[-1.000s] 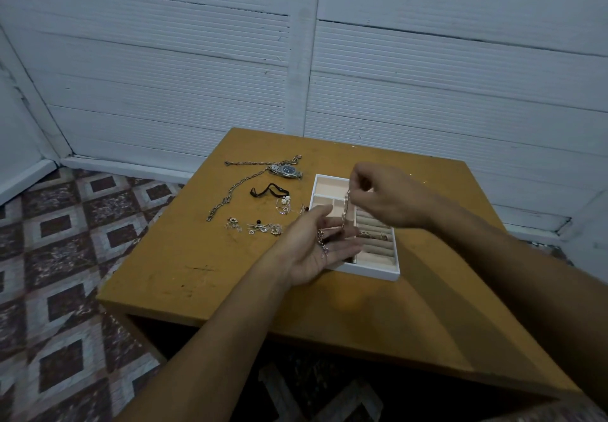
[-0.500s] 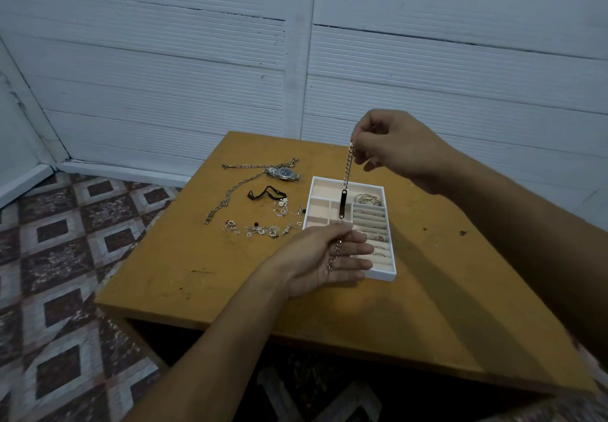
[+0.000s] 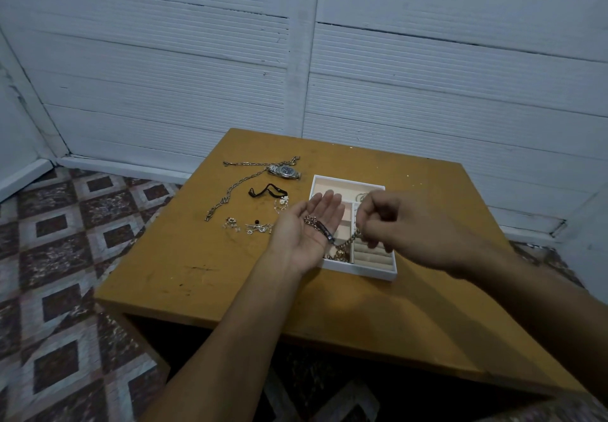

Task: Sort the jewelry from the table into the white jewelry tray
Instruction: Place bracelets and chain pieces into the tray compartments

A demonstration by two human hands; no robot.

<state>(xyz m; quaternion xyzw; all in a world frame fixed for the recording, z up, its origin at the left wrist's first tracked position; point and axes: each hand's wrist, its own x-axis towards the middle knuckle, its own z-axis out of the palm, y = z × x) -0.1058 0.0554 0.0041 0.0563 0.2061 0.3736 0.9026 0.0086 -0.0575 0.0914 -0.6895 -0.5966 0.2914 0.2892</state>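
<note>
Bracelet (image 3: 324, 230) is draped across the flat, upturned left hand (image 3: 296, 237); one end is pinched by the right hand (image 3: 404, 221) above the white jewelry tray (image 3: 362, 271).

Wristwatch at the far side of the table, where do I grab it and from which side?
Probably pinch the wristwatch across its case from above, fingers on the near and far edges. It lies face up on the table with its band running left and right, so the case is the stiffest part. A chain lies by its left end; lift straight up.
</note>
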